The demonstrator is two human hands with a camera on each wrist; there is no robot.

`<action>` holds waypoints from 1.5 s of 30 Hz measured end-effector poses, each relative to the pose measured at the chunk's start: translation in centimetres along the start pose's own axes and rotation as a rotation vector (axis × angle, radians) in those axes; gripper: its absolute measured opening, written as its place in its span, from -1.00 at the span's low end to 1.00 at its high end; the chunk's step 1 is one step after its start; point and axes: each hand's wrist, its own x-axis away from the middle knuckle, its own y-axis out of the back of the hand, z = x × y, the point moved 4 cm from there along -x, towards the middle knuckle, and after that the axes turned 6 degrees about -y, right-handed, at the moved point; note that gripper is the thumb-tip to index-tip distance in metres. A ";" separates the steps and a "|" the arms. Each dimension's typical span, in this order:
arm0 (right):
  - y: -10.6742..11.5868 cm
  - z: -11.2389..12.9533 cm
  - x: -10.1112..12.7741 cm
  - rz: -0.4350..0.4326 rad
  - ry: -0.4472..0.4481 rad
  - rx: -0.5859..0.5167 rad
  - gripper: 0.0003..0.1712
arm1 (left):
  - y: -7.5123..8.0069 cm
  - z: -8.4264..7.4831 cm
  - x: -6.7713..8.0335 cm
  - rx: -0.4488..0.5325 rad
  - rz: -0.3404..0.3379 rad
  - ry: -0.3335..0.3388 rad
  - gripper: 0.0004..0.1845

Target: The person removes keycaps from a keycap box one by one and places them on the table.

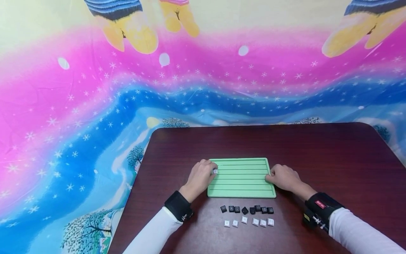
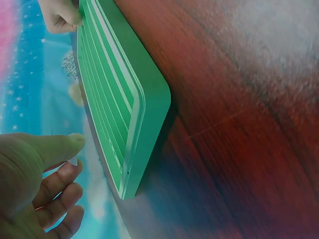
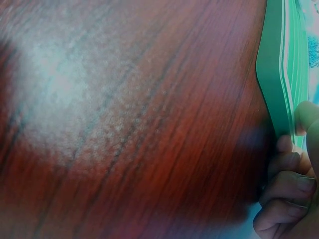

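Nearest, in the lower middle of the head view, six white tiles (image 1: pixel 248 222) lie in a row, with a row of black tiles (image 1: pixel 247 210) just beyond; any marks on them are too small to read. Above them the green board (image 1: pixel 241 177) lies flat on the table (image 1: pixel 317 155). Left hand (image 1: pixel 200 178) pinches a small white piece (image 1: pixel 215 171), mostly hidden, at the board's left edge. Right hand (image 1: pixel 284 177) grips the right edge with curled fingers. A red wristband label (image 1: pixel 319 204) is unreadable.
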 end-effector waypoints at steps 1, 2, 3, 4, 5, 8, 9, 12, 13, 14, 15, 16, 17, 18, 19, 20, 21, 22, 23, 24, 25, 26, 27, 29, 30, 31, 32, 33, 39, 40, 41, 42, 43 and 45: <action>0.0 0.0 0.0 -0.001 0.000 0.001 -0.50 | 0.0 -0.1 0.1 0.004 -0.002 -0.001 -0.78; 0.0 0.0 0.0 -0.002 -0.001 0.002 -0.50 | 0.1 -0.1 0.1 0.006 -0.003 -0.002 -0.78; 0.0 0.0 0.0 -0.002 -0.002 0.004 -0.50 | 0.1 -0.1 0.2 0.010 -0.003 -0.002 -0.78; 0.0 0.0 0.0 -0.002 -0.003 0.005 -0.50 | 0.1 -0.2 0.3 0.014 -0.002 -0.002 -0.78; 0.0 0.0 0.0 -0.001 -0.004 0.006 -0.50 | 0.1 -0.2 0.3 0.016 0.004 0.000 -0.78; 0.0 0.0 -0.1 0.003 -0.008 0.005 -0.50 | 0.2 -0.4 0.5 0.020 0.007 -0.002 -0.79; 0.0 -0.1 -0.1 0.004 -0.011 0.005 -0.50 | 0.3 -0.5 0.5 0.024 0.008 -0.003 -0.79; -0.1 -0.1 -0.2 0.008 -0.015 0.003 -0.50 | 0.5 -0.7 0.6 0.028 0.003 -0.013 -0.80; -0.1 -0.1 -0.2 0.009 -0.014 0.002 -0.50 | 0.6 -0.7 0.6 0.031 0.006 -0.014 -0.80; -0.1 -0.1 -0.2 0.013 -0.016 0.001 -0.50 | 0.6 -0.8 0.7 0.035 0.009 -0.014 -0.80; -0.1 -0.2 -0.3 0.017 -0.018 0.000 -0.50 | 0.6 -0.9 0.7 0.040 0.010 -0.015 -0.80; -0.1 -0.2 -0.2 0.021 -0.018 -0.001 -0.50 | 0.7 -0.9 0.8 0.045 0.012 -0.014 -0.80; -0.1 -0.2 -0.2 0.024 -0.019 -0.002 -0.50 | 0.7 -1.0 0.8 0.049 0.015 -0.015 -0.80; -0.1 -0.2 -0.2 0.026 -0.018 -0.003 -0.50 | 0.8 -1.1 0.9 0.052 0.020 -0.014 -0.80; -0.1 -0.2 -0.2 0.028 -0.021 -0.004 -0.50 | 0.8 -1.2 0.9 0.054 0.021 -0.016 -0.80; 0.0 -0.2 -0.2 0.028 -0.021 -0.005 -0.50 | 0.9 -1.2 1.0 0.054 0.022 -0.018 -0.80; 0.0 -0.2 -0.2 0.027 -0.022 -0.005 -0.50 | 0.9 -1.3 1.0 0.053 0.023 -0.022 -0.80; 0.0 -0.2 -0.2 0.026 -0.020 -0.006 -0.50 | 0.9 -1.4 1.1 0.049 0.025 -0.025 -0.80; 0.0 -0.1 -0.2 0.025 -0.020 -0.006 -0.50 | 0.9 -1.5 1.2 0.044 0.026 -0.029 -0.79; 0.0 -0.1 -0.2 0.023 -0.020 -0.006 -0.50 | 0.9 -1.5 1.2 0.040 0.028 -0.030 -0.79; 0.0 -0.1 -0.2 0.022 -0.021 -0.008 -0.50 | 0.9 -1.6 1.3 0.036 0.028 -0.033 -0.79; 0.0 -0.1 -0.2 0.022 -0.020 -0.008 -0.51 | 0.9 -1.6 1.4 0.031 0.028 -0.036 -0.78; 0.0 -0.1 -0.2 0.021 -0.023 -0.009 -0.51 | 1.0 -1.7 1.4 0.028 0.028 -0.037 -0.78; 0.0 0.0 -0.1 0.020 -0.023 -0.009 -0.51 | 1.0 -1.8 1.6 0.026 0.028 -0.041 -0.79; 0.0 0.0 -0.1 0.019 -0.023 -0.009 -0.51 | 1.0 -1.8 1.6 0.025 0.027 -0.044 -0.79; 0.0 0.0 -0.1 0.020 -0.023 -0.010 -0.51 | 1.0 -1.9 1.7 0.026 0.026 -0.047 -0.79; 0.1 0.1 -0.1 0.019 -0.023 -0.009 -0.51 | 1.0 -1.9 1.8 0.029 0.025 -0.049 -0.79; 0.1 0.1 -0.1 0.020 -0.022 -0.009 -0.50 | 1.0 -2.0 1.9 0.032 0.022 -0.053 -0.79; 0.1 0.1 -0.1 0.018 -0.016 -0.012 -0.50 | 1.1 -2.2 2.4 0.043 0.016 -0.067 -0.82; 0.1 0.1 -0.1 0.017 -0.014 -0.011 -0.49 | 1.1 -2.3 2.5 0.043 0.017 -0.068 -0.82; 0.1 0.1 -0.1 0.016 -0.014 -0.012 -0.50 | 1.1 -2.3 2.5 0.043 0.019 -0.067 -0.81; 0.1 0.1 -0.1 0.016 -0.014 -0.011 -0.49 | 1.1 -2.3 2.6 0.044 0.019 -0.069 -0.81; 0.0 0.1 -0.1 0.015 -0.015 -0.009 -0.49 | 1.2 -2.4 2.7 0.047 0.019 -0.070 -0.81; 0.0 0.0 -0.1 0.014 -0.018 -0.006 -0.49 | 1.3 -2.5 2.9 0.051 0.018 -0.072 -0.80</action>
